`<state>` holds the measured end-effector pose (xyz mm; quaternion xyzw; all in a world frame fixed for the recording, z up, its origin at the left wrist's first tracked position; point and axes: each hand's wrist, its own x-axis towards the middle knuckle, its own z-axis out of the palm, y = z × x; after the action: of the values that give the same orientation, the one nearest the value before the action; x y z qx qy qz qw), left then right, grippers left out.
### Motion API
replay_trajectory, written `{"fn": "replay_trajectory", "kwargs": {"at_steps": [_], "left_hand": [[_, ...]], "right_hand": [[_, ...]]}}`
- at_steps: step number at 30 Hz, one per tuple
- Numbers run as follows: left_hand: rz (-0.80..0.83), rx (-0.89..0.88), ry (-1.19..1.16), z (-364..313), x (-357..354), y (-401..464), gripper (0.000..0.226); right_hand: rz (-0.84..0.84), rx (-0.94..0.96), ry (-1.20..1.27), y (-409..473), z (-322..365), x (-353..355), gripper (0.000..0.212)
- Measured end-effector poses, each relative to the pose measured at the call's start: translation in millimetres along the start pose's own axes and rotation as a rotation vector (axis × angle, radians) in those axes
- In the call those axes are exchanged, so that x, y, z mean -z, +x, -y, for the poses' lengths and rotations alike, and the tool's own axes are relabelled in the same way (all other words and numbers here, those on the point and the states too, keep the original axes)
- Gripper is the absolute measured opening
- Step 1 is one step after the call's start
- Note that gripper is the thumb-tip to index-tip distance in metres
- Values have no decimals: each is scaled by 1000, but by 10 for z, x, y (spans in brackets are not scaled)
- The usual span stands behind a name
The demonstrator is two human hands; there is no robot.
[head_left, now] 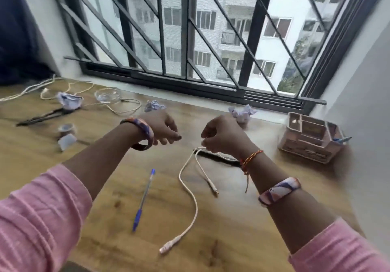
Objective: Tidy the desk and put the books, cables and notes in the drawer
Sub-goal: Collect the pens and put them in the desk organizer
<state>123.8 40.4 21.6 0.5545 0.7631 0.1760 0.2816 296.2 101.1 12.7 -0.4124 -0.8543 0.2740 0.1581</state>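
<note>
I had the white cable in front of me, most of it lying in a loose bend on the wooden tabletop, with one plug end near the front edge and the other just beside my right forearm. Its upper loop was lifted off the wood, pinched in the grip of my right hand, fingers curled down round the fold. I judged it light and limp: it would sag and trail wherever I moved it, so the free ends needed gathering before it went anywhere. The fold was a fair place to hold, and I reckoned coiling it from there would keep the plugs from dragging or snagging.

My left hand hung just above the tabletop, near the right one but apart from it, fingers loosely curled and, so far as I could see, holding nothing. Both forearms reached forward with the wrists bent down.

A blue pen lay to the left of the cable. Farther back sat crumpled notes among more cables, and a pink desk organiser stood to the right. I could not see the drawer.
</note>
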Motion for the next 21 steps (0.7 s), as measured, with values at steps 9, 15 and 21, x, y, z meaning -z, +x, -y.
{"fn": "replay_trajectory", "kwargs": {"at_steps": [9, 15, 21], "left_hand": [[219, 389, 55, 802, -313, -576, 33], [261, 442, 109, 883, -625, -587, 29], [124, 310, 169, 744, -518, -475, 11]], "right_hand": [[525, 49, -46, -10, 433, -926, 9], [402, -16, -21, 69, 241, -995, 9], [-35, -50, -205, 152, -238, -737, 15]]}}
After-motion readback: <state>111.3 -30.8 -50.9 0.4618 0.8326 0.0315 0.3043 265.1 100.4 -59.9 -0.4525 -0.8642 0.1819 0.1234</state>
